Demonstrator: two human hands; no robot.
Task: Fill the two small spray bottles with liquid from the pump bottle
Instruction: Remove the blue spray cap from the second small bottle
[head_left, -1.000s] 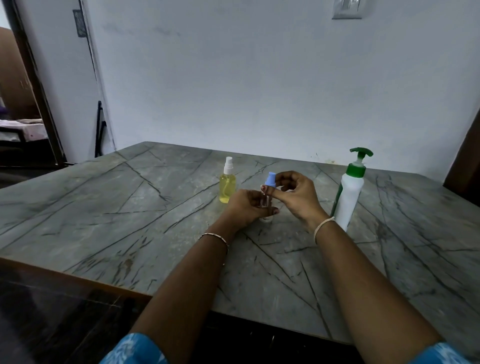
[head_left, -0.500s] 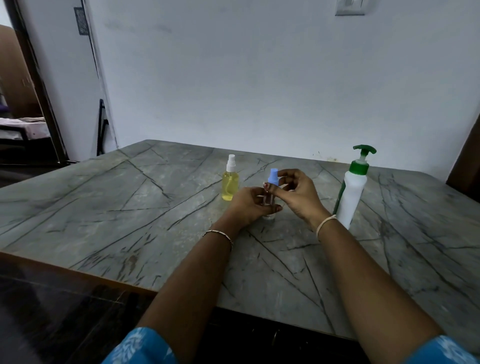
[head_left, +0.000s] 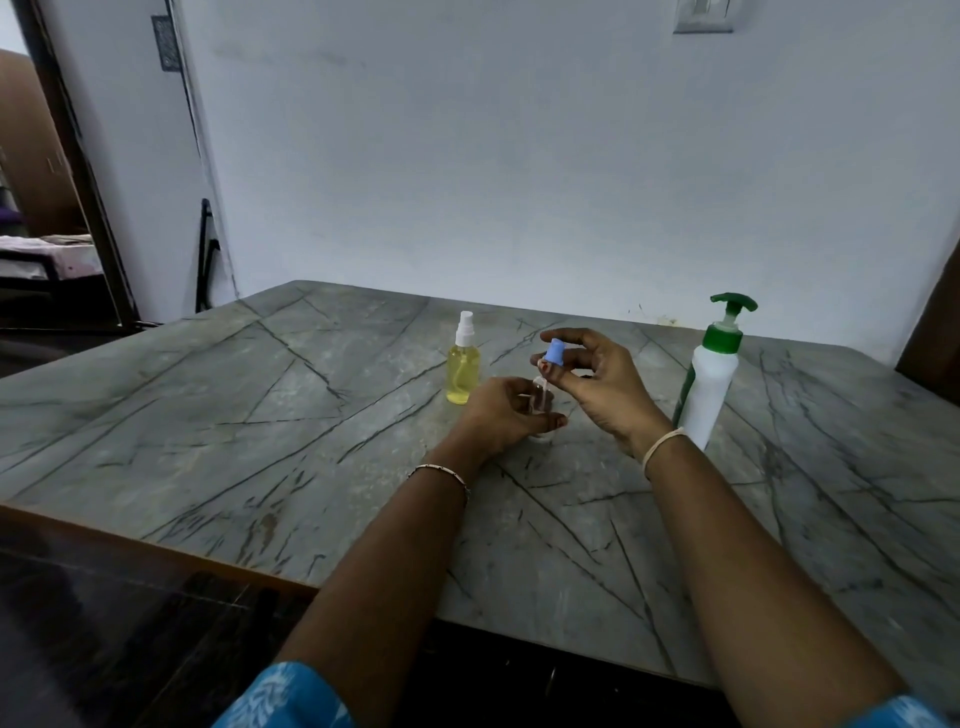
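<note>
On the grey veined table (head_left: 249, 415), the left hand (head_left: 501, 418) curls its fingers and thumb round a small clear spray bottle (head_left: 540, 399), which stands upright near the middle of the tabletop. Most of its body is hidden behind the fingers, and its liquid level cannot be made out. Just above and slightly right of its neck, the right hand (head_left: 602, 382) pinches a blue spray cap (head_left: 555, 352) between the thumb and the first fingertips, with the other fingers loosely curled behind. The cap is clear of the bottle's mouth, and a thin pale tube hangs from it toward the neck; whether its end is inside the bottle cannot be told. To the left and a little farther back, just beside the left hand but not touching it, stands a second small spray bottle (head_left: 463, 371) with a white spray top, holding yellow liquid almost to its shoulder. On the right, near the right wrist, the white pump bottle (head_left: 709, 387) stands upright with its green collar and pump head raised, the spout pointing right. A thin bangle (head_left: 441, 470) circles the left wrist and a pale band (head_left: 662, 444) circles the right. Blue patterned sleeves (head_left: 291, 696) show at the near edge. Behind the table rises a plain pale wall with a switch plate (head_left: 702, 18) high on the right and a dark-framed doorway (head_left: 67, 171) at far left.
</note>
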